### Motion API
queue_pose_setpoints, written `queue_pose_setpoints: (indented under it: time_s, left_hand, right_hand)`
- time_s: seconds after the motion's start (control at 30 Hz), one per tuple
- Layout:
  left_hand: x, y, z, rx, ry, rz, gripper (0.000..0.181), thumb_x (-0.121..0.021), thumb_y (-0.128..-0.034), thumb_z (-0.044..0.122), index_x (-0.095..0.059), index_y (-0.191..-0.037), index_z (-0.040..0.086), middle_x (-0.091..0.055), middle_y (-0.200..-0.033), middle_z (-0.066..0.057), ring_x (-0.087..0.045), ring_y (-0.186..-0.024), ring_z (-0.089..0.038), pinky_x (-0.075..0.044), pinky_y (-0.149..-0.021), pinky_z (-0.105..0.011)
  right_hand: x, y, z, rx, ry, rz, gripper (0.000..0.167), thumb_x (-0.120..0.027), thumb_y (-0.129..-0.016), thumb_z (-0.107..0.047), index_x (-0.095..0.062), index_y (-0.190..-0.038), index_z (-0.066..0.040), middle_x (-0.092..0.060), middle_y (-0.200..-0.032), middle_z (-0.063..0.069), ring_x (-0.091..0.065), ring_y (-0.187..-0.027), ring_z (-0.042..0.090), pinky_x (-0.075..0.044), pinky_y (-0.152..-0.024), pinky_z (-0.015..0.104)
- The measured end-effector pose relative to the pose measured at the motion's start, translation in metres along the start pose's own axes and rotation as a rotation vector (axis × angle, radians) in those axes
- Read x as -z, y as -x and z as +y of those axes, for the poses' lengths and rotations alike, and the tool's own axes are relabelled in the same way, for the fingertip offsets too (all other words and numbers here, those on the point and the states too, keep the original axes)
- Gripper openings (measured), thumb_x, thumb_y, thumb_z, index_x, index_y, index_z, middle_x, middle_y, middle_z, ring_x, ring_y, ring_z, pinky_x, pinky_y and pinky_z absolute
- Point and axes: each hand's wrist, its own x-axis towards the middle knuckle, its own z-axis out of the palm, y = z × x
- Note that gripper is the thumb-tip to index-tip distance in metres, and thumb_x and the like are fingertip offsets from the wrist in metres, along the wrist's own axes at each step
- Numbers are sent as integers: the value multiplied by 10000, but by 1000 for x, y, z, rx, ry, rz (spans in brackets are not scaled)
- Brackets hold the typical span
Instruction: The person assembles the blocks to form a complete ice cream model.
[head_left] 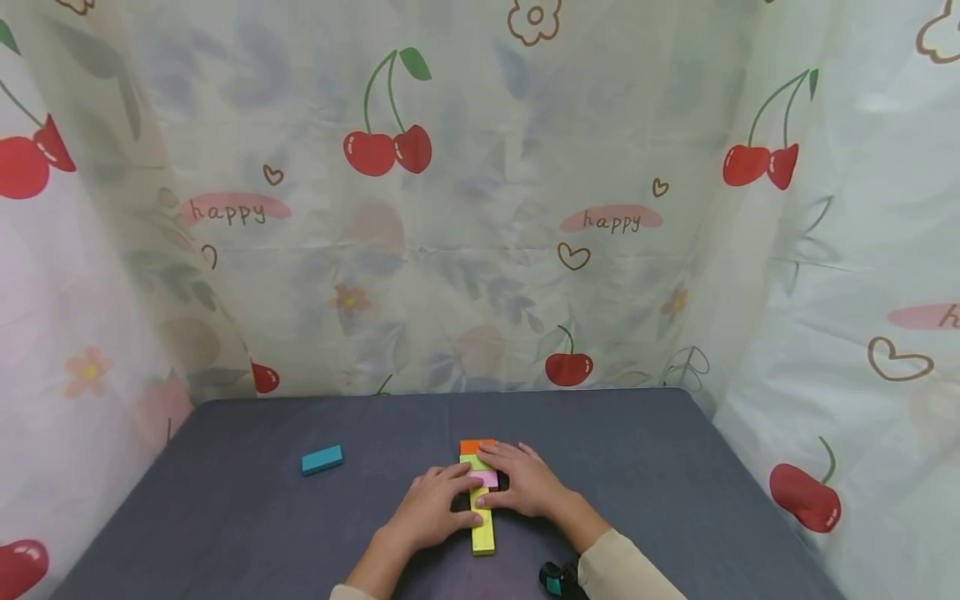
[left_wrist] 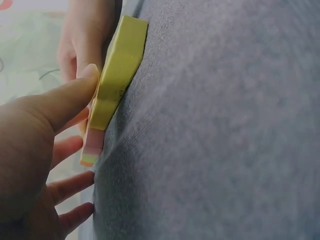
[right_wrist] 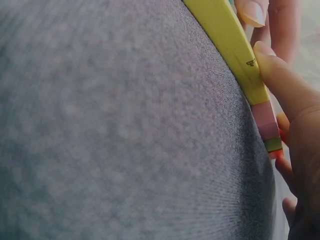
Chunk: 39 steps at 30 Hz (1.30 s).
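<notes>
A yellow block [head_left: 483, 533] lies lengthwise on the dark cloth. Beyond its far end, a pink block [head_left: 486, 479], a yellow-green block [head_left: 469, 461] and an orange block [head_left: 471, 447] lie crosswise, one behind another. My left hand [head_left: 429, 507] is at the row's left side, thumb touching the yellow block [left_wrist: 120, 65], other fingers spread. From the right, my right hand [head_left: 528, 482] reaches over the far blocks; its thumb touches the yellow block [right_wrist: 235, 50]. Its fingers partly cover the yellow-green and orange blocks. A sliver of dark red shows beside the pink block, its source hidden.
A blue block [head_left: 322, 460] lies apart, left of the row. A black device [head_left: 558, 577] with a teal part is by the right sleeve. A printed curtain [head_left: 465, 275] stands behind the table [head_left: 615, 467] and along both sides.
</notes>
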Motion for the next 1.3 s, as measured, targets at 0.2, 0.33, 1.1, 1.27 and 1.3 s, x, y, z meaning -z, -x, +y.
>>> queue_pose_setpoints:
  time_s: [0.2, 0.33, 1.1, 1.27, 1.3]
  left_hand:
    - [1, 5, -7, -5, 23, 17, 530, -736, -828, 462, -649, -1296, 228, -501, -1425, -60, -473, -1235, -333, -372, -956, -586]
    - [3, 8, -15, 12, 30, 18, 539, -727, -834, 474, -638, -1309, 235, -489, -1438, -52, -478, -1225, -333, -379, -945, -593]
    - [27, 24, -51, 134, -26, 8, 516, -747, -831, 435, -649, -1293, 227, -468, -1449, -69, -444, -1246, -365, -361, -945, -630]
    - [37, 29, -62, 160, -27, 22, 514, -750, -832, 420, -649, -1293, 218, -473, -1445, -75, -442, -1245, -381, -350, -948, -641]
    - [40, 30, -64, 165, -25, 21, 511, -748, -834, 420, -650, -1292, 216, -477, -1441, -77, -442, -1246, -383, -347, -948, -643]
  right_hand:
    - [-4, 0, 2, -15, 12, -10, 830, -593, -824, -691, -479, -1460, -171, -434, -1492, 4, -336, -1400, 222, -172, -1111, 583]
    - [-4, -1, 3, -38, 9, -23, 844, -580, -817, -711, -463, -1470, -189, -412, -1505, -24, -322, -1407, 202, -155, -1122, 565]
    - [-2, -5, 2, -29, 40, -41, 883, -560, -809, -740, -450, -1478, -174, -407, -1509, -33, -244, -1439, 178, -135, -1133, 548]
    - [-1, -4, 1, -41, 45, -47, 879, -572, -808, -731, -445, -1480, -179, -399, -1512, -43, -239, -1440, 169, -139, -1137, 535]
    - [-1, -4, 0, -42, 44, -48, 876, -574, -809, -728, -445, -1481, -179, -398, -1513, -42, -238, -1440, 168, -141, -1137, 533]
